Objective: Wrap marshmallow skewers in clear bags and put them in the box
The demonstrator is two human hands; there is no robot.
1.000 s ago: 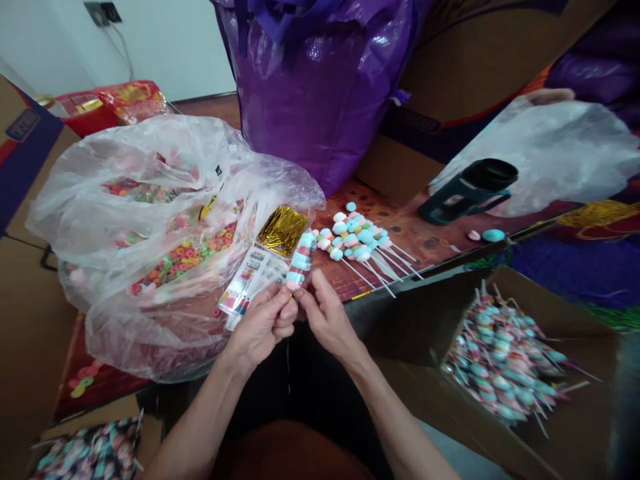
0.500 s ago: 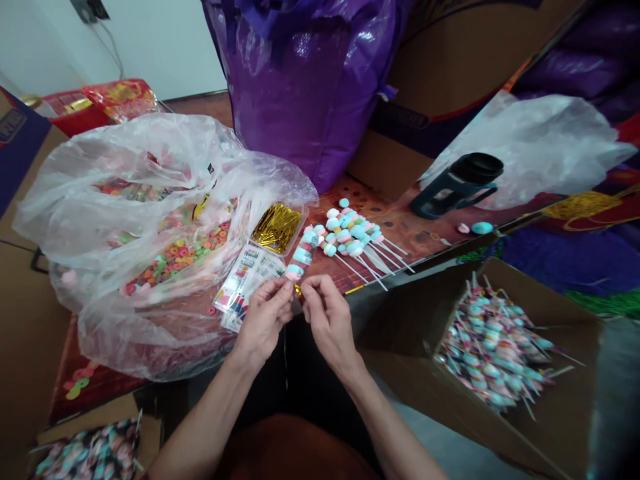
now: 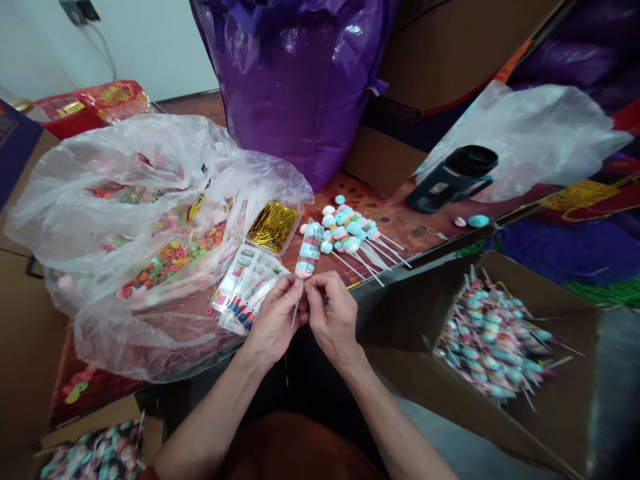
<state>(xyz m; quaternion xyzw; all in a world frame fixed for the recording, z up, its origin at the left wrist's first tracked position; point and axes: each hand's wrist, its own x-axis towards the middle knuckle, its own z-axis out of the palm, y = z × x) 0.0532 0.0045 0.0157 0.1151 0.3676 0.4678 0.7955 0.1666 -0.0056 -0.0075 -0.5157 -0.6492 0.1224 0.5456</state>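
Note:
My left hand (image 3: 275, 313) is closed in a pinch on the lower end of a marshmallow skewer (image 3: 309, 251), just below the candy. Pink, blue and white marshmallows stand upright inside its clear printed bag, and the white stick pokes down between my hands. My right hand (image 3: 333, 313) is closed too, its thumb and fingertips together at the bag's neck; the gold twist tie there is almost wholly hidden by the fingers. More gold twist ties (image 3: 273, 225) fill a clear plastic box beyond my left hand. Flat printed bags (image 3: 245, 283) lie fanned beside it.
Unwrapped marshmallow skewers (image 3: 353, 230) lie behind my right hand. A cardboard box (image 3: 400, 360) of wrapped skewers stands at right, another box (image 3: 150, 427) at lower left. A big clear bag (image 3: 165, 153) with gummy rings spreads leftward. A dark bottle (image 3: 450, 180) and purple bag (image 3: 295, 87) stand behind.
The wrapped skewer has turned more upright and shifted slightly right. My right fingers have closed in against the left at the bag's neck, covering the gold tie that showed before.

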